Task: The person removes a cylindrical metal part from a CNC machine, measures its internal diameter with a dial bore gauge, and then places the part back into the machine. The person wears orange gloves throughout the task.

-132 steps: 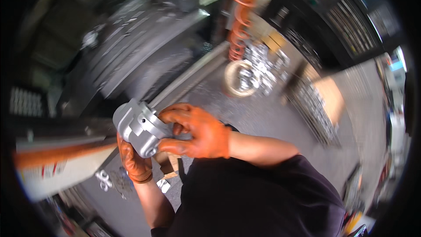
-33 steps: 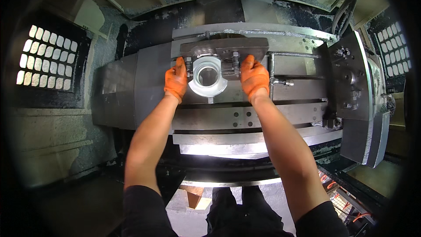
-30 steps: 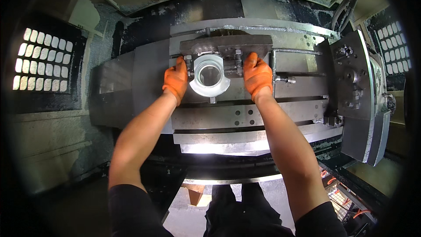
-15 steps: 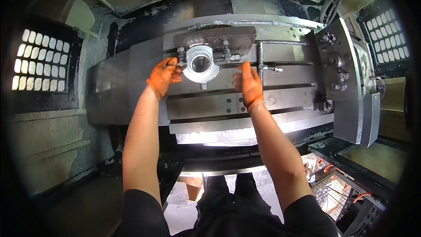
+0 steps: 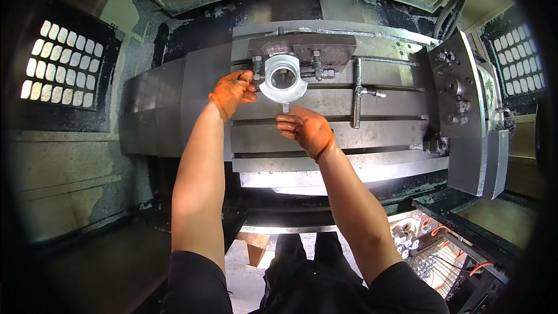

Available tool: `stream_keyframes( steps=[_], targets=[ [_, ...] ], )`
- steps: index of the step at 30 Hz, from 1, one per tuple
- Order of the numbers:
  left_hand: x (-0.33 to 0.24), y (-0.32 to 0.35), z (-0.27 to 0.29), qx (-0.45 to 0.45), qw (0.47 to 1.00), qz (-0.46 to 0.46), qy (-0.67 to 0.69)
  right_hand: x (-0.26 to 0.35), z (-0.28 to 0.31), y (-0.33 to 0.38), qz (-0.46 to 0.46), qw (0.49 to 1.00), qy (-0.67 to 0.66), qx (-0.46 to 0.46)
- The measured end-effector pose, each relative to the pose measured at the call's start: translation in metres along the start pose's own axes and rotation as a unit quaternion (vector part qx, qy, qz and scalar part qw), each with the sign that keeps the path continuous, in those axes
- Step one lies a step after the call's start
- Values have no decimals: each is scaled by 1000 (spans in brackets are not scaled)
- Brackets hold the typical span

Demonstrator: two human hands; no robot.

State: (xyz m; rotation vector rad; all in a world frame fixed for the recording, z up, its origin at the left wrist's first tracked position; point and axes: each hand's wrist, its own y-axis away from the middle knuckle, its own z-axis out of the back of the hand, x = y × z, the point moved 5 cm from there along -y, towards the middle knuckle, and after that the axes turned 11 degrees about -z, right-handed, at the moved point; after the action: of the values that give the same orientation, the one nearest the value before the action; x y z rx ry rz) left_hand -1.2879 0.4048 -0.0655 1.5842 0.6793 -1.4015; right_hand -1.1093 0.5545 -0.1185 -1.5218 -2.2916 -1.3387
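Note:
A pale ring-shaped metal part (image 5: 268,89) with a round bore sits against a dark steel fixture plate (image 5: 340,51). A short tab (image 5: 285,107) sticks out below the ring. My left hand (image 5: 233,94), in an orange glove, is closed beside the clamp bolt (image 5: 257,65) at the ring's left; its fingers hide what they hold. In a matching glove, my right hand (image 5: 309,131) has curled fingers, with the tips closed at the tab's lower end. Right of the ring, a second clamp bolt (image 5: 317,61) with nuts stands on the fixture.
A T-handle wrench (image 5: 357,93) with a socket lies on the slotted machine table (image 5: 279,166) to the right. An upright steel plate (image 5: 453,90) with bolts stands at the table's right end. Vented panels (image 5: 61,64) flank the enclosure. Parts and a wire basket (image 5: 439,264) are at lower right.
My right hand has moved left from beside the fixture to the tab under the ring, its fingers curling. My left hand stays at the ring's left side. The whole view has shifted slightly.

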Motion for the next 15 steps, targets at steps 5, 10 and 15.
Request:
stream_keyframes(
  steps=[5, 10, 15],
  targets=[
    [4, -7, -1, -52, 989, 119, -77, 38, 92, 14, 116, 905, 216, -349],
    [15, -5, -3, -51, 996, 40, 56, 86, 115, 47, -21, 592, 572, -567],
    [-6, 0, -2, -50, 993, 71, -78, 99, 128, 33, -75, 635, 533, -554]
  ],
)
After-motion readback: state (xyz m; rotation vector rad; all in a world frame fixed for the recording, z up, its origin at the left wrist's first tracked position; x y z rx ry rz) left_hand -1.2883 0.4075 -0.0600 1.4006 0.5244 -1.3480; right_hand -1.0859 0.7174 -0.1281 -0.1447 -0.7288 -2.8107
